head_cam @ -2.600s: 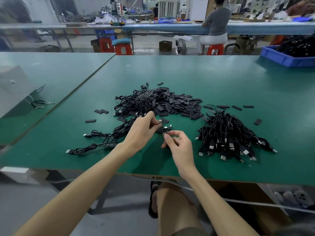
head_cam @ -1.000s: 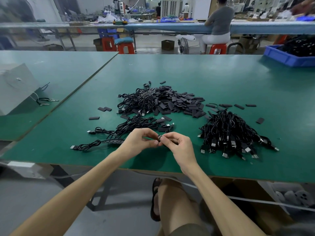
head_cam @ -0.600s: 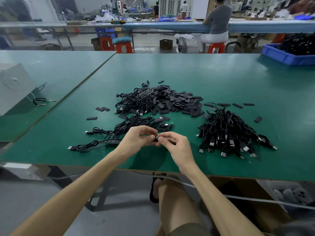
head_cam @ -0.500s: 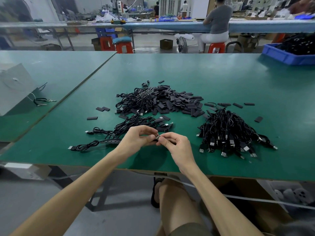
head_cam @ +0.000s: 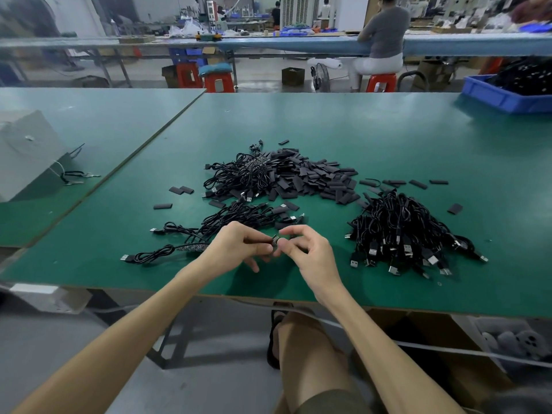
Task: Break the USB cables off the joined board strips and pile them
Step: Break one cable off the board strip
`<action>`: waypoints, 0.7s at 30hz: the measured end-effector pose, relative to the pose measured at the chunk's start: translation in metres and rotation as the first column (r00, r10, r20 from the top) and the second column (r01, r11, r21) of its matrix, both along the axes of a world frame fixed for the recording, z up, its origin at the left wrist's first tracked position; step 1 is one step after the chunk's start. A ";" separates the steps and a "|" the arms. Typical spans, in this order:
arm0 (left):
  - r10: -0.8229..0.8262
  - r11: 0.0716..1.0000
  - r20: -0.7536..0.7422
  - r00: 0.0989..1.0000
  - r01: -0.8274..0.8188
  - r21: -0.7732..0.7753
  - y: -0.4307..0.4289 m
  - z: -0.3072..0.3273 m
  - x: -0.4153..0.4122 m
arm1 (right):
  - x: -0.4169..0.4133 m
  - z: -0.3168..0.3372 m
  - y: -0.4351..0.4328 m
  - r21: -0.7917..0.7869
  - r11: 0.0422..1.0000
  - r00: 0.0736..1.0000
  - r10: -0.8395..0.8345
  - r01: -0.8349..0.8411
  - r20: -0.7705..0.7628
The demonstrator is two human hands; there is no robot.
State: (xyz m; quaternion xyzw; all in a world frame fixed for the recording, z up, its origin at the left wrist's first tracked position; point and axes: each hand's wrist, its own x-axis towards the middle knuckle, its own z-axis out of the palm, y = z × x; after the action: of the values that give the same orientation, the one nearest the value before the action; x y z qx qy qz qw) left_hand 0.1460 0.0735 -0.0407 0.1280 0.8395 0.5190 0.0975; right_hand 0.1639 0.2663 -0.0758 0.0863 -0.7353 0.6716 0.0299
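The hands meet over the front edge of the green counter. The left hand pinches the board strip with thumb and curled fingers. The right hand nips the strip's near end between thumb and forefinger (its other fingers loosely bent). The pile of loose USB cables lies at 3 o'clock from them. A tangle of cables lies at 11 o'clock, and a heap of flat black pieces at 12.
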 end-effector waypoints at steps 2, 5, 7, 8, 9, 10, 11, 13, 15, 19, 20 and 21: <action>0.069 0.997 -0.003 0.998 -0.069 0.029 0.001 -0.002 0.000 | 0.000 -0.001 0.001 -0.018 0.999 0.999 -0.039 0.039 0.001; 0.125 0.992 -0.023 0.992 -0.124 0.019 0.001 -0.004 0.001 | 0.001 0.000 0.001 -0.048 0.997 0.998 -0.066 0.066 0.011; 0.136 0.991 -0.049 0.989 -0.136 0.013 0.001 -0.005 0.002 | 0.001 -0.001 0.002 -0.072 0.995 0.997 -0.069 0.070 0.015; 0.139 0.990 -0.066 0.988 -0.139 0.014 0.001 -0.006 0.002 | 0.001 -0.001 0.002 -0.078 0.995 0.998 -0.067 0.068 0.017; 0.142 0.990 -0.081 0.987 -0.141 0.012 0.000 -0.007 0.003 | 0.001 -0.001 0.002 -0.081 0.995 0.998 -0.064 0.066 0.019; 0.142 0.990 -0.094 0.985 -0.143 0.003 0.000 -0.008 0.003 | 0.001 -0.001 0.002 -0.082 0.995 0.998 -0.063 0.064 0.023; 0.142 0.990 -0.106 0.984 -0.144 -0.007 -0.001 -0.009 0.003 | 0.001 -0.002 0.002 -0.082 0.995 0.998 -0.062 0.064 0.027; 0.140 0.989 -0.133 0.981 -0.145 -0.025 -0.001 -0.011 0.004 | 0.001 -0.002 0.001 -0.081 0.995 0.998 -0.058 0.061 0.035; 0.141 0.988 -0.165 0.976 -0.150 -0.040 -0.001 -0.012 0.005 | 0.001 -0.003 0.001 -0.078 0.995 0.998 -0.053 0.056 0.041; 0.091 0.984 -0.296 0.951 -0.132 -0.122 -0.001 -0.011 0.008 | 0.000 -0.003 0.001 -0.064 0.997 0.998 -0.039 0.042 0.051; 0.053 0.978 -0.343 0.938 -0.118 -0.170 0.000 -0.010 0.010 | 0.000 -0.004 0.001 -0.054 0.998 0.998 -0.034 0.037 0.048; 0.007 0.968 -0.391 0.920 -0.105 -0.230 0.000 -0.007 0.011 | 0.000 -0.003 0.001 -0.048 0.998 0.999 -0.030 0.032 0.045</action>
State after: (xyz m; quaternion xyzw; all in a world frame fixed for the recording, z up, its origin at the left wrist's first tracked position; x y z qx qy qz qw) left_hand 0.1569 0.0739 -0.0481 0.1908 0.9033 0.3778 -0.0700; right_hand 0.1641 0.2676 -0.0793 0.0593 -0.7204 0.6906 0.0260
